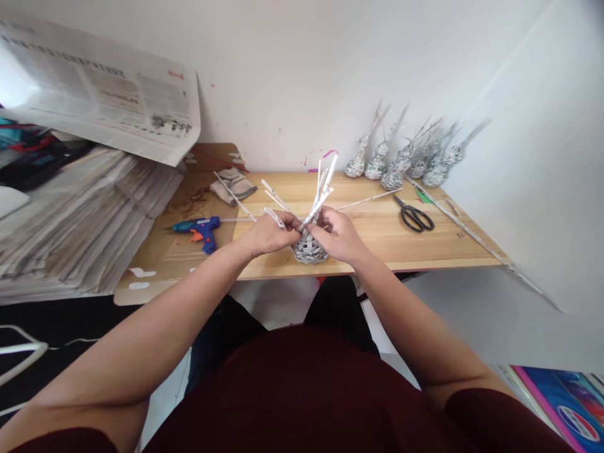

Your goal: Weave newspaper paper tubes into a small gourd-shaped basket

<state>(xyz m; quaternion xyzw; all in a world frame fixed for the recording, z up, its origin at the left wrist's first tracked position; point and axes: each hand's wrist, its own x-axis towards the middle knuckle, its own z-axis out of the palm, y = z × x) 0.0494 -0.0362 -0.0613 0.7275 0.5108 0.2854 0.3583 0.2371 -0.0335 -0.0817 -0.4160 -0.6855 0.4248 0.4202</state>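
Observation:
A small rounded basket (310, 250) woven from rolled newspaper strips stands near the table's front edge, with several paper tubes (325, 179) sticking up and outward from its top. My left hand (276, 234) is closed at its upper left side, thumb and fingers pinching the paper tubes. On the other side my right hand (338, 234) pinches the weave at the upper right, its thumb meeting the left fingertips near the middle. One long thin paper strip (370, 199) runs from the basket toward the right. Fingers partly hide the rim.
A blue glue gun (202, 231) lies on cardboard at left, beside stacked newspapers (89, 220) and a cloth glove (234, 186). Black scissors (414, 215) rest at right. Several woven gourd-shaped pieces (396, 165) stand against the wall. A long paper tube (465, 226) overhangs the right edge.

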